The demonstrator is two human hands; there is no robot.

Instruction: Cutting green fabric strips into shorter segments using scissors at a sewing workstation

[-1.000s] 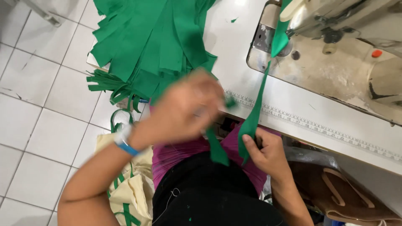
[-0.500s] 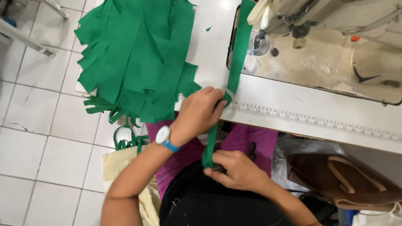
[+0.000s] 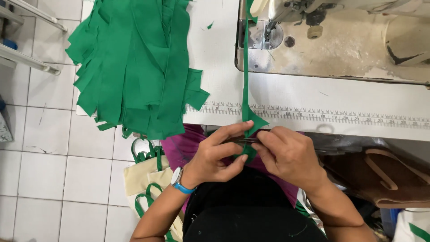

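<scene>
Hands first: a second ago your left hand (image 3: 221, 154) was up in the air above your lap, half a second ago it was on the green strip (image 3: 245, 80) at the worktop (image 3: 215, 67) edge, and now both are down together just below that edge. Your left hand is curled with thumb and fingers pinched on the strip's lower end, and your right hand (image 3: 289, 154) is closed on it from the other side, fingertips nearly touching the left's. There looks to be something thin and dark between them, but I can't tell what. So the strip is now gripped from both sides.

The strip runs straight up from your hands, over the ruler (image 3: 340, 115) along the worktop edge, to the sewing machine (image 3: 340, 40) needle area. The pile of green fabric (image 3: 134, 67) hangs off the left, well apart. Cream bags with green handles (image 3: 148, 175) lie on the floor by your knee.
</scene>
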